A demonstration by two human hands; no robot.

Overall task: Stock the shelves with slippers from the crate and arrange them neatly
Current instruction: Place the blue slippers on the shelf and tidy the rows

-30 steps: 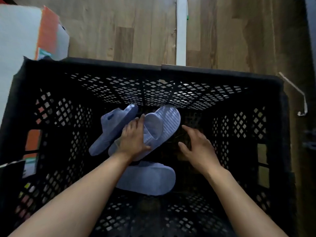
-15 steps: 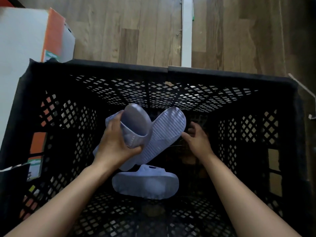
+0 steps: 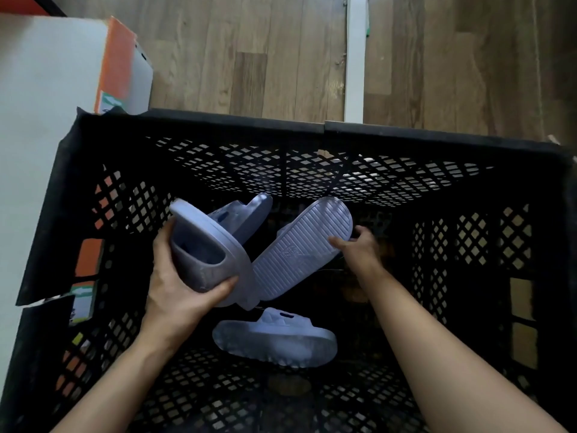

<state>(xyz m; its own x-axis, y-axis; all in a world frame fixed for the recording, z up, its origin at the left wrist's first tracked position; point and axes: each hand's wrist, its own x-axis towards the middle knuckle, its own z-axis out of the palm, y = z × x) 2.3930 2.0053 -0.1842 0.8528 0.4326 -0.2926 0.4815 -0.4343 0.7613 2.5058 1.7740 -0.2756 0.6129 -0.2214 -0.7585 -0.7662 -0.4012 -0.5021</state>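
I look down into a black lattice crate holding several light-blue slippers. My left hand grips one slipper by its strap end and holds it tilted up inside the crate. My right hand holds the edge of a second slipper, which is turned sole-up with its ribbed tread showing. A third slipper lies behind the first, partly hidden. Another slipper rests upright on the crate floor between my forearms.
A white and orange cardboard box stands against the crate's left side. Wooden floor lies beyond the crate, crossed by a white upright post. The crate's right half holds no slippers.
My left hand has lifted its slipper higher and to the left, tilting it up. My right hand has reached forward and taken hold of the sole-up slipper's edge.
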